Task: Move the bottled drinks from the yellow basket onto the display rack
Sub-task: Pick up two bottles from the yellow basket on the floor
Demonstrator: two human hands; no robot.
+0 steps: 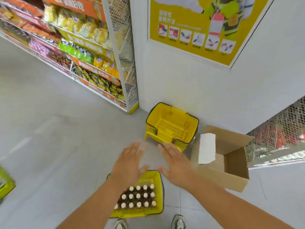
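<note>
Yellow plastic, the basket (157, 192) sits on the floor at my feet, packed with upright dark bottles (137, 196) under pale caps. My left hand (127, 164) and right hand (175, 164) hover above its far end, fingers spread, holding nothing. The bottles look smooth and probably heavy when full; I judge it best to grasp each around the neck just under the cap. Beyond my hands stand a stack of empty yellow baskets (171, 124) and an open cardboard box (231, 156). The stocked display rack (92, 63) rises farther off to the left.
</note>
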